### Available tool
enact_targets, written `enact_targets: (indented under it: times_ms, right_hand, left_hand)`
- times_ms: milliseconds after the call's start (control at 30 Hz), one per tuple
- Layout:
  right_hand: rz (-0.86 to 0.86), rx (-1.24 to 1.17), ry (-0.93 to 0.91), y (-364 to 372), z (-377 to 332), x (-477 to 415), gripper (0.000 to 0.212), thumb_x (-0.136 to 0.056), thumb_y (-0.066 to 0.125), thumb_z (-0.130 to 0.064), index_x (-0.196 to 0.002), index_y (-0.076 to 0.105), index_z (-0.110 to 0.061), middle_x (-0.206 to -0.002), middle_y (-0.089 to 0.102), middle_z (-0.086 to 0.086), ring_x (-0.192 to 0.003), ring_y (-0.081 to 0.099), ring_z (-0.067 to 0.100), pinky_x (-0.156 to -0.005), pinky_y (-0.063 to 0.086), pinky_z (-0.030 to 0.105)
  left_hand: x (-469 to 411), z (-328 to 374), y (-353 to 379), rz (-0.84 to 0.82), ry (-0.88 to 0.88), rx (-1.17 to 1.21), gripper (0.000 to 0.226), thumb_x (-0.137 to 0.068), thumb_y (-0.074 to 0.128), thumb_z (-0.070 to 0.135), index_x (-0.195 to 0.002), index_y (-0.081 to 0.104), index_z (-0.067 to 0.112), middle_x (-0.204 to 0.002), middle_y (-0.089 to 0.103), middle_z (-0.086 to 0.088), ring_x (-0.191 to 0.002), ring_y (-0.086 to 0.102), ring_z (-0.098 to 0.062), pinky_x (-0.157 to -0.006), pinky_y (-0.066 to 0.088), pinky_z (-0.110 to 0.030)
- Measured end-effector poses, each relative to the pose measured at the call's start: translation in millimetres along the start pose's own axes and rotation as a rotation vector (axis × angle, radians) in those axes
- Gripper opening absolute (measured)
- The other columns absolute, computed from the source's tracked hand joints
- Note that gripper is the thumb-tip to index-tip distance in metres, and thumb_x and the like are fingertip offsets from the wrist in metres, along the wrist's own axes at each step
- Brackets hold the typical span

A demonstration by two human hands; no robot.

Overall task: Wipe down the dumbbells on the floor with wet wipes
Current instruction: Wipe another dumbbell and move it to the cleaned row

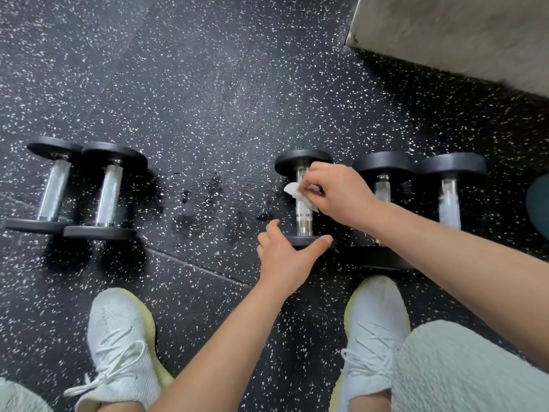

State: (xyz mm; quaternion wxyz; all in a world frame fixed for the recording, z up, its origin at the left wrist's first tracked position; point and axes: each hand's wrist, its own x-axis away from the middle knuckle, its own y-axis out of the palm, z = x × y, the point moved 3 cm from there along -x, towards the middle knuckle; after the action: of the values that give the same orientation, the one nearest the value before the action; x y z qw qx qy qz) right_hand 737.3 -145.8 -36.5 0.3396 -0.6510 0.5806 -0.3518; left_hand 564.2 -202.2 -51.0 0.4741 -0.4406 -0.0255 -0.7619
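Right hand: the right hand (337,193) reaches in from the right, fingers curled and pinched on a white wet wipe (298,195), pressing it against the metal handle of the middle dumbbell (303,200).
Left hand: the left hand (285,257) is spread, thumb (271,230) up on the left and the fingers lying over the near black end plate of the same dumbbell, touching its rim; it grips nothing closed.
Wet wipe: crumpled, wrapped partly round the upper half of the handle, one corner sticking out to the left.
Middle dumbbell: lies on the floor (208,99) with its handle pointing away from the person, far plate at the top, near plate under the left hand.
Right dumbbells: two more (383,173) (450,185) lie just beside it to the right, parallel; the right forearm crosses over their near ends. The farthest one has something white on its handle; I cannot tell what.
Left dumbbells: a pair (55,188) (108,194) lies well apart to the left, the two touching each other.
Floor: black rubber with white specks, with dark wet-looking spots between the two groups.
Shoes: white laced shoes (121,346) (374,331) with yellowish soles stand near the dumbbells, one on each side of the left forearm.
Corner: a pale grey block (460,34) fills the upper right.
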Motion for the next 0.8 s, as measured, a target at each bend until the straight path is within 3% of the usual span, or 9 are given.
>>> enact_targets:
  times_ms: [100, 233, 367, 500, 600, 700, 800]
  right_hand:
    - [0.004, -0.005, 0.017, 0.0, 1.8, 6.6, 0.009, -0.086, 0.07, -0.022, -0.089, 0.076, -0.028, -0.091, 0.065, -0.01, -0.077, 0.064, 0.019, -0.063, 0.049, 0.035]
    - [-0.131, 0.007, -0.073, -2.9, -0.1, 20.3, 0.006, -0.087, 0.071, -0.025, -0.088, 0.076, -0.027, -0.091, 0.066, -0.013, -0.079, 0.064, 0.017, -0.066, 0.052, 0.037]
    - [-0.19, 0.044, -0.116, -4.3, 0.3, 14.8, 0.006, -0.086, 0.074, -0.022, -0.087, 0.076, -0.028, -0.09, 0.065, -0.014, -0.08, 0.063, 0.015, -0.066, 0.051, 0.035]
    - [-0.04, 0.041, -0.048, -9.8, 3.4, 2.6, 0.008, -0.087, 0.071, -0.022, -0.088, 0.077, -0.027, -0.087, 0.063, -0.015, -0.079, 0.064, 0.017, -0.063, 0.045, 0.03]
    - [0.028, 0.022, -0.002, -10.2, 4.6, 7.6, 0.012, -0.086, 0.066, -0.02, -0.088, 0.077, -0.025, -0.089, 0.066, -0.009, -0.076, 0.064, 0.02, -0.061, 0.047, 0.033]
    - [-0.056, 0.02, -0.066, -9.0, 3.9, 23.8, 0.009, -0.087, 0.067, -0.023, -0.089, 0.076, -0.026, -0.09, 0.065, -0.011, -0.077, 0.064, 0.016, -0.061, 0.049, 0.035]
    - [-0.194, 0.028, -0.138, -5.3, 2.9, 39.8, 0.007, -0.088, 0.071, -0.023, -0.091, 0.075, -0.027, -0.092, 0.064, -0.012, -0.081, 0.064, 0.015, -0.063, 0.05, 0.035]
  left_hand:
    - [-1.8, 4.1, 2.9, -0.005, -0.025, -0.022, 0.129, -0.065, 0.085, 0.073, -0.161, 0.014, 0.025, -0.155, 0.025, 0.0, -0.149, 0.023, -0.024, -0.12, 0.031, -0.046]
    - [-0.8, 5.1, 9.9, -0.006, -0.005, -0.036, 0.138, -0.059, 0.085, 0.078, -0.162, 0.009, 0.026, -0.154, 0.028, -0.001, -0.147, 0.027, -0.024, -0.119, 0.034, -0.046]
    - [-1.3, 4.6, 9.9, -0.031, -0.013, 0.058, 0.131, -0.065, 0.081, 0.078, -0.162, 0.007, 0.03, -0.158, 0.027, 0.0, -0.148, 0.032, -0.024, -0.119, 0.035, -0.046]
    - [-1.1, 3.7, 7.3, -0.047, -0.023, 0.132, 0.127, -0.071, 0.084, 0.071, -0.162, 0.008, 0.027, -0.161, 0.029, -0.002, -0.145, 0.035, -0.021, -0.111, 0.034, -0.034]
    - [-1.8, 8.0, 10.0, 0.015, -0.019, 0.094, 0.136, -0.061, 0.088, 0.073, -0.162, 0.012, 0.023, -0.158, 0.035, -0.003, -0.145, 0.038, -0.021, -0.117, 0.037, -0.039]
    - [-3.7, 15.0, 15.1, 0.062, -0.019, 0.001, 0.144, -0.052, 0.089, 0.076, -0.162, 0.012, 0.023, -0.154, 0.037, -0.006, -0.145, 0.038, -0.026, -0.117, 0.04, -0.047]
    - [-5.3, 17.7, 21.4, 0.106, -0.017, -0.087, 0.141, -0.053, 0.091, 0.07, -0.162, 0.015, 0.021, -0.148, 0.039, -0.01, -0.141, 0.039, -0.031, -0.115, 0.04, -0.045]
